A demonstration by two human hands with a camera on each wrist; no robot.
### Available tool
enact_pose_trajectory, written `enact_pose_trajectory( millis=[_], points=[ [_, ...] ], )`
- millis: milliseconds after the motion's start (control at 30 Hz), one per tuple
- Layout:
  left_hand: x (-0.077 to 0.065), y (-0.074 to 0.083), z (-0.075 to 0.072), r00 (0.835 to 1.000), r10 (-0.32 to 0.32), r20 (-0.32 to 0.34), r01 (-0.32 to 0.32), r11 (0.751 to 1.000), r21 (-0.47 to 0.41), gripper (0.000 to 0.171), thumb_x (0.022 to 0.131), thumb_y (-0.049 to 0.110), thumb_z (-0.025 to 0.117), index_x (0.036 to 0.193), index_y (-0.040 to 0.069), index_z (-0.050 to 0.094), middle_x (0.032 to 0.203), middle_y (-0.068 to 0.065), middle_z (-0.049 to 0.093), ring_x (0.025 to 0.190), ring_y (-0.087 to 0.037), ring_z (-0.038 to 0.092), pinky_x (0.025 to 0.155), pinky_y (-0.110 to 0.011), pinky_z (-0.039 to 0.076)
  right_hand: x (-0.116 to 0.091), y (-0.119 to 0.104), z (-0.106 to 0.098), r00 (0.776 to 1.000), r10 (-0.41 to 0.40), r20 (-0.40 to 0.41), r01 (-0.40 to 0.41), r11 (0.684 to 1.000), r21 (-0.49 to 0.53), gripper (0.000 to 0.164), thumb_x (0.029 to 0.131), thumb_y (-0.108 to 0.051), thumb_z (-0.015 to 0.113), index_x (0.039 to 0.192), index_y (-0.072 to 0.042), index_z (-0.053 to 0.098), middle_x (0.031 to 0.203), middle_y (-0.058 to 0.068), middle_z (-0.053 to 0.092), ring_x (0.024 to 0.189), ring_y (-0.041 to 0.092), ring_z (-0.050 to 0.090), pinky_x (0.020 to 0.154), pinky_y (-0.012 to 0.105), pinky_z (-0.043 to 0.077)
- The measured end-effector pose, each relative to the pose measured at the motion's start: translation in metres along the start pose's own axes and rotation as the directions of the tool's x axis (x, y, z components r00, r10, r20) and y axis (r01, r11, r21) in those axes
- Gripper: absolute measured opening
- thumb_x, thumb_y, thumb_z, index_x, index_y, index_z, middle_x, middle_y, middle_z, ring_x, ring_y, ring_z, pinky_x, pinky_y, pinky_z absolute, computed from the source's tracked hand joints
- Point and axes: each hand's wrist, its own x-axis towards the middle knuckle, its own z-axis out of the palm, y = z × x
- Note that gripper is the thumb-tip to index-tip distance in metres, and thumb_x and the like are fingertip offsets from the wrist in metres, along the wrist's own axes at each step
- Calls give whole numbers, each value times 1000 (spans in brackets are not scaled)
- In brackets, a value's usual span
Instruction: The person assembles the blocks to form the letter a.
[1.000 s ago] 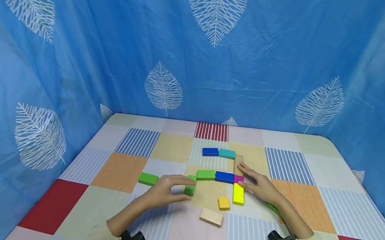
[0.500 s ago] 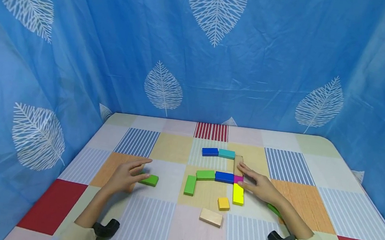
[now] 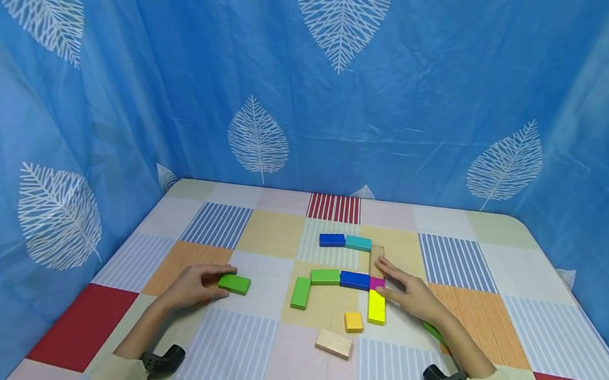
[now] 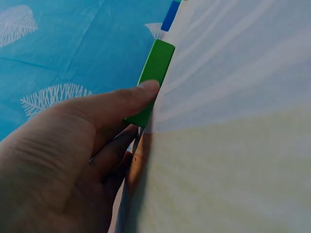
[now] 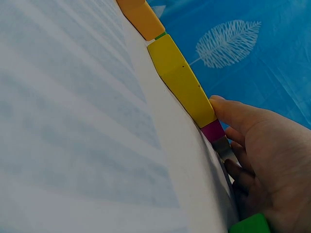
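At the left of the table, my left hand [image 3: 188, 287] pinches the near end of a flat green block [image 3: 236, 284]; the left wrist view shows the thumb along the block's [image 4: 154, 63] side. My right hand [image 3: 413, 298] rests with fairly straight fingers at the plain wooden block [image 3: 377, 256], partly covering it, and the thumb lies beside the magenta block [image 3: 376, 282]. A yellow block [image 3: 376, 310] joins the magenta one on the near side; in the right wrist view the thumb reaches the end of that yellow block [image 5: 182, 80].
A blue block [image 3: 355, 280] and two green ones, including the end piece [image 3: 300, 293], continue leftward from the magenta block. Farther back lie a dark blue [image 3: 332, 240] and a teal block [image 3: 358, 243]. An orange block [image 3: 353, 322] and a loose wooden block [image 3: 334, 344] lie nearer.
My left hand has left the upright green block in the row, moved left, and lowered onto the separate green block, taking its end. The right hand has stayed in place.
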Motion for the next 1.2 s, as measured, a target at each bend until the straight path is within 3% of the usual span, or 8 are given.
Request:
enact_pose_trajectory(
  millis=[133,233,333,467,633,800,1000,1200],
  points=[
    [1,0,0,1000,-3,-2,3,1000,-1,41,74,21,77,113,12,68,121,-9,60,115,-27,52,94,-46,42,0,0,0,1000,-16,-8,16,1000,-8,63,88,-39,60,142,-14,39,148,9,27,134,36,23,103,57,23],
    [1,4,0,1000,-2,10,2,1000,-7,40,73,23,78,111,12,69,117,-6,63,113,-24,55,91,-40,45,0,0,-1,1000,-18,-8,18,1000,-7,64,88,-41,60,142,-14,39,148,10,27,134,37,23,103,57,23],
    [0,27,-3,999,2,43,-1,1000,-16,38,73,15,78,109,6,69,111,-8,65,105,-25,59,83,-37,50,-1,0,-1,1000,-6,-3,6,1000,0,64,88,-42,60,142,-15,39,149,8,26,135,35,22,104,56,22],
    [0,50,0,994,26,103,-21,999,-47,35,73,6,77,106,-1,68,105,-14,67,98,-31,61,79,-42,51,-1,0,0,1000,0,1,0,1000,-3,63,88,-41,60,142,-15,39,149,8,26,135,34,21,104,56,22],
    [5,41,20,981,109,162,-97,992,-82,35,73,18,78,105,8,71,103,-4,68,97,-20,63,80,-33,52,0,-1,0,1000,-10,-9,10,1000,-7,63,88,-40,60,142,-14,39,149,10,27,135,36,22,103,57,23],
    [6,55,42,957,176,230,-139,976,-166,35,73,24,78,106,14,71,103,3,68,95,-11,63,80,-27,51,0,-1,0,1000,-22,-13,22,1000,-5,63,88,-40,60,141,-13,39,148,11,27,134,37,23,103,58,22],
    [8,73,68,942,244,230,-213,965,-152,37,73,22,78,108,15,70,105,7,67,98,-8,61,84,-26,49,0,0,0,1000,-19,-13,19,1000,-7,63,88,-39,60,141,-13,39,148,9,27,134,35,23,104,56,23],
    [9,81,85,939,267,216,-248,962,-112,37,72,22,79,108,15,70,105,7,67,98,-6,61,85,-23,48,-1,0,0,1000,-25,-17,25,1000,-12,63,88,-38,61,141,-12,40,148,10,28,134,36,23,103,57,23]
  ],
)
